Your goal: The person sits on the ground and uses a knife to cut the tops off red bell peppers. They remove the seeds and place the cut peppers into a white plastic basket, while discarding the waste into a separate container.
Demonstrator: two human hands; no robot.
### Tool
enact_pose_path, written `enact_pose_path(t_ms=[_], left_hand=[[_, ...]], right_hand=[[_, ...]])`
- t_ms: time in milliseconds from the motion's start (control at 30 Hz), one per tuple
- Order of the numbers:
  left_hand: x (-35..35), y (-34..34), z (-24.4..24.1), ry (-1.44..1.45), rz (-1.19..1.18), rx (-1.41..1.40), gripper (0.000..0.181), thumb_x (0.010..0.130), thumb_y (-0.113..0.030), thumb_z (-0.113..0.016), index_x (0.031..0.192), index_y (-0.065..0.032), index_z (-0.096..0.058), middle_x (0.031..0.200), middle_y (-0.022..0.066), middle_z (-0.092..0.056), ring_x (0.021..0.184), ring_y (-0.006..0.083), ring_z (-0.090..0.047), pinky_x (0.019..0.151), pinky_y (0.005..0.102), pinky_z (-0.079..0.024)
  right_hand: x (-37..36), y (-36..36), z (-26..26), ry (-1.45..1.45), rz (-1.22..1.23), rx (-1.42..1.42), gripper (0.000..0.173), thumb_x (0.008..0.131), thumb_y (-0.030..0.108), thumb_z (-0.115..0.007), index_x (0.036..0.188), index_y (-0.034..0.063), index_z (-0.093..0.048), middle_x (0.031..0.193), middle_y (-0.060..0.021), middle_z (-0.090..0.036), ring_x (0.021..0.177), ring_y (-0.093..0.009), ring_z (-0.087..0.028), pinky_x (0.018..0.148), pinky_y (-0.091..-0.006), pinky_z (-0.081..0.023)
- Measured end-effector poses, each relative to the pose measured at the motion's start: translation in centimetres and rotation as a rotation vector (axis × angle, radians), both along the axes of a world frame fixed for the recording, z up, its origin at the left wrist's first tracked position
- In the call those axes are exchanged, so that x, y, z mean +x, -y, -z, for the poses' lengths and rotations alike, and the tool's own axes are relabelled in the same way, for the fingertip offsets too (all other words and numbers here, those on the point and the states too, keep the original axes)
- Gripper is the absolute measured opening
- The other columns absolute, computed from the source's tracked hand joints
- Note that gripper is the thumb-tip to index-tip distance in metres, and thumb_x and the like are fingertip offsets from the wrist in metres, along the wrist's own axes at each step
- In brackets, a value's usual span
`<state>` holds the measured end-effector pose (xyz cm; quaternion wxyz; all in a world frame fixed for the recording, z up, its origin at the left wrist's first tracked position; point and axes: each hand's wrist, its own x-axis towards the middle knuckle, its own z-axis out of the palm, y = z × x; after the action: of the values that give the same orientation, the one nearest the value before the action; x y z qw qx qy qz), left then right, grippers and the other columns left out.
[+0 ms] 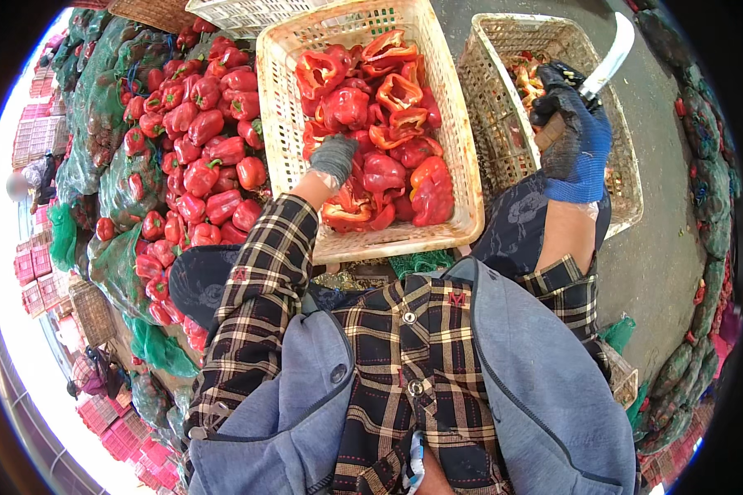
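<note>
My left hand (333, 159), in a grey glove, reaches into a plastic crate (470, 213) of cut and hollowed red bell peppers (385, 173). It touches the peppers; its fingertips are hidden, so a hold cannot be told. My right hand (571, 133), in a blue and black glove, grips a curved knife (613, 59) whose blade points up and away. That hand is over a second plastic crate (631, 179) with pepper cores and scraps (523, 80) in it. Whole red peppers (204, 176) lie heaped left of the first crate.
Green mesh sacks (99, 111) of peppers flank the heap on the left, and more sacks (709, 161) line the right side. A white crate (241, 18) stands beyond the pepper crate. Pink crates (34, 266) and another person (37, 179) are at the far left.
</note>
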<state>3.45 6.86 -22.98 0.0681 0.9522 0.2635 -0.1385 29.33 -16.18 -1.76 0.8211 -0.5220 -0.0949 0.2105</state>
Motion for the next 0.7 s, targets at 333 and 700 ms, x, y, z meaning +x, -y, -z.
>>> enact_pose_path(t_ms=[333, 700], left_hand=[[7.4, 1.0, -13.5, 0.938, -0.606, -1.093, 0.056, 0.069, -0.007, -0.079, 0.119, 0.0008, -0.056, 0.094, 0.0144, -0.065, 0.088, 0.02, -0.065, 0.064, 0.0311, -0.054], [0.0, 6.4, -3.1, -0.281, -0.03, -0.026, 0.036, 0.077, -0.033, -0.065, 0.101, -0.0066, -0.068, 0.103, 0.0157, -0.067, 0.099, 0.0318, -0.062, 0.088, 0.0399, -0.049]], right_hand=[[-0.8, 0.4, 0.3, -0.111, 0.01, 0.038, 0.02, 0.083, 0.003, -0.064, 0.101, -0.0018, -0.067, 0.08, -0.0121, -0.069, 0.061, -0.021, -0.062, 0.052, -0.0332, -0.051], [-2.1, 0.4, -0.6, 0.001, 0.09, 0.097, 0.023, 0.079, -0.005, -0.066, 0.102, -0.0034, -0.065, 0.078, -0.0117, -0.067, 0.052, -0.017, -0.059, 0.044, -0.0278, -0.044]])
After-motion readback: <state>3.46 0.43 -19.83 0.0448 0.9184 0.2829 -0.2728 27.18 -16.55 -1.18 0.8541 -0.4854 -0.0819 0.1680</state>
